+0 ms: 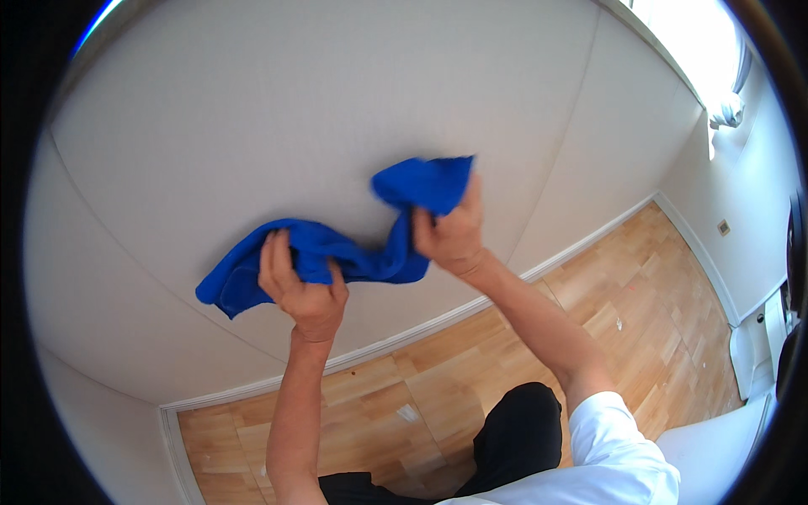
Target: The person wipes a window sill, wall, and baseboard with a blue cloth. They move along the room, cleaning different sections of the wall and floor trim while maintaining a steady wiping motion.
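Observation:
A blue cloth [372, 259] stretches between my two hands, in front of a pale wall panel [284, 126]. My left hand [303, 290] grips its left part, with fingers spread over the folds. The cloth's left end hangs beyond these fingers as a loose corner. Higher and to the right, my right hand [454, 230] pinches the other part, and a flap of cloth stands up above the fingers. Slight blur lies over the right hand and this flap. Whether the cloth presses on the wall all along its length I cannot tell.
A white skirting board [435, 325] runs along the wall's foot. Small scraps, including a white one [407, 413], lie on the wood-look floor [366, 435]. At the upper right is a bright window [685, 38] with a tied curtain [729, 110]. A socket [724, 227] sits on the right wall.

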